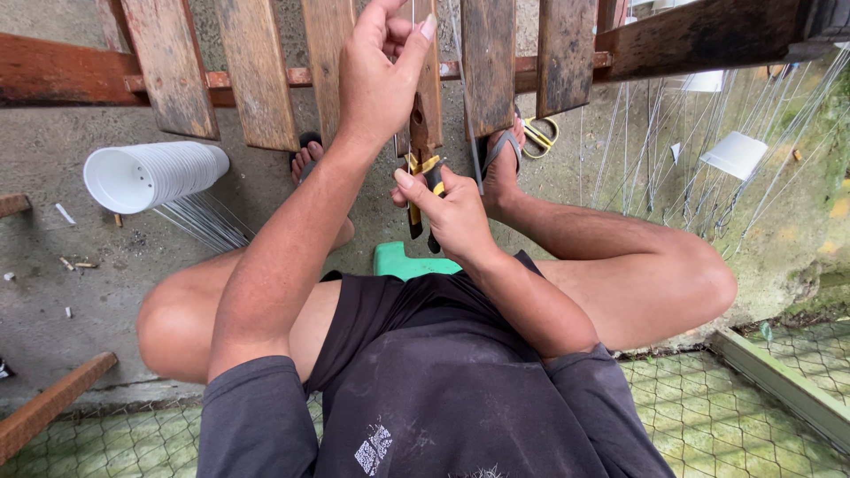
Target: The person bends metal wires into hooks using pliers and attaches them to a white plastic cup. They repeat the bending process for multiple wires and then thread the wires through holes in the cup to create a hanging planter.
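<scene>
Right hand's grip clamped on pliers, left hand just above, fingers pinched on thin wire.

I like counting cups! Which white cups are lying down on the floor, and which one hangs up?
The stack of white cups lies on its side on the concrete floor, left. The single white cup hangs among thin wires, right.

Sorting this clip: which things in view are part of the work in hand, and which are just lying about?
In use:
- left hand, pinching a thin wire
- right hand, gripping the pliers

Lying about:
- stack of white cups
- scissors
- loose wires on the ground
- hanging cup
- green stool
</scene>
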Available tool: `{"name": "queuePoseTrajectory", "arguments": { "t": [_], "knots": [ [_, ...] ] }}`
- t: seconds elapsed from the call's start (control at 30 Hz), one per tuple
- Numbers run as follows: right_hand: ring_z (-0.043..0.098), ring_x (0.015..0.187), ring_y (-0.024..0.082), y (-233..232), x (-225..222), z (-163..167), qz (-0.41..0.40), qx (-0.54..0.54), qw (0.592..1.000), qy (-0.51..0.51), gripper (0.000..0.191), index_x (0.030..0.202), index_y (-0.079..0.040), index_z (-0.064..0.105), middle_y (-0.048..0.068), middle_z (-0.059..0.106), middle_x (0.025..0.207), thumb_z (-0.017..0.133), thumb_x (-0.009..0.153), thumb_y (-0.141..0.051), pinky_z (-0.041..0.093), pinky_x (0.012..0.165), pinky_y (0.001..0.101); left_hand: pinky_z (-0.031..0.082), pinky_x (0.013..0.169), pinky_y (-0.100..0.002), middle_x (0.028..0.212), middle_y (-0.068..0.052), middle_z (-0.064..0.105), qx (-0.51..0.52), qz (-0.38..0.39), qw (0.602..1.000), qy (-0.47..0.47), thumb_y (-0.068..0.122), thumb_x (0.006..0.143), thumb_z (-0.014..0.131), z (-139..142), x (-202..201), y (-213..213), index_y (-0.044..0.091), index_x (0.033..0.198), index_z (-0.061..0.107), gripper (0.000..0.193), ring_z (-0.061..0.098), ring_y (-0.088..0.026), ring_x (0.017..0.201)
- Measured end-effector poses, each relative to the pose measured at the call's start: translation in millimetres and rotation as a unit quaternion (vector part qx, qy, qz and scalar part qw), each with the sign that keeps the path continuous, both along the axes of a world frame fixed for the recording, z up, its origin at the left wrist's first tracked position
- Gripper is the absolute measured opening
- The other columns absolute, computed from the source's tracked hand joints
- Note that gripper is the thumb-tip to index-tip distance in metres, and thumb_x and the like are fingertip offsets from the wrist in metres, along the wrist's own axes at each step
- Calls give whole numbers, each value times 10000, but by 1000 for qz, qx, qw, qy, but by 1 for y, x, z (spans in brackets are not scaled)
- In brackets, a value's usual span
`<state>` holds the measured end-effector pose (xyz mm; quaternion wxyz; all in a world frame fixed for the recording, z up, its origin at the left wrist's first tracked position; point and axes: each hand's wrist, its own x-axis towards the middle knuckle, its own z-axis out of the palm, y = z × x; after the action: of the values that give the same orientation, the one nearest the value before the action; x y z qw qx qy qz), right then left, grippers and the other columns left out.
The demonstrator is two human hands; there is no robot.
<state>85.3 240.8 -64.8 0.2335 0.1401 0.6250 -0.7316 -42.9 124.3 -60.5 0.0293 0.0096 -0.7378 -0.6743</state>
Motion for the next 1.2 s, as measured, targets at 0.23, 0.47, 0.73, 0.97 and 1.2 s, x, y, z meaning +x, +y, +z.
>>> {"name": "queuePoseTrajectory", "arguments": {
  "t": [0.23, 0.47, 0.73, 0.97, 1.2],
  "knots": [
    [679, 834, 91, 4, 2, 2, -11, -3, 1000, 8, 278, 978, -7, 708, 38, 747, 881, 729, 976, -285, 550, 815, 258, 544, 684, -207, 932, -28, 731, 122, -14, 991, -53, 147, 1108, 636, 7, 12, 8, 12, 1419, 605, 340, 641, -53, 772],
    [681, 819, 100, 16, -2, 1, -22, -4, 999, 29, 295, 955, -7, 713, 47, 742, 871, 733, 980, -300, 549, 792, 258, 512, 601, -193, 921, -16, 704, 119, 10, 992, -38, 187, 1094, 633, 16, 14, 17, 18, 1447, 578, 395, 614, -38, 698],
    [687, 768, 127, 10, -24, 0, -63, -71, 995, -31, 294, 928, -35, 687, 50, 742, 848, 754, 964, -318, 557, 731, 281, 548, 543, -209, 898, -16, 723, 122, 20, 984, -126, 218, 1049, 653, 16, -1, 8, 31, 1450, 539, 457, 645, -42, 655],
    [698, 800, 135, 10, -24, 2, -55, -69, 994, -56, 346, 1074, 13, 725, 60, 741, 885, 691, 993, -322, 575, 760, 293, 587, 671, -252, 985, 4, 715, 219, -54, 941, -254, 235, 1021, 652, 9, 23, -7, 50, 1360, 606, 388, 648, -70, 802],
    [702, 953, 125, 57, 7, 19, 68, 53, 996, 18, 299, 1201, 16, 663, 68, 704, 1087, 647, 1037, -234, 568, 885, 280, 596, 749, -247, 1010, -36, 727, 198, -100, 915, -336, 228, 1049, 614, 12, 66, -43, 35, 1382, 620, 385, 689, -96, 870]
  ]
}}
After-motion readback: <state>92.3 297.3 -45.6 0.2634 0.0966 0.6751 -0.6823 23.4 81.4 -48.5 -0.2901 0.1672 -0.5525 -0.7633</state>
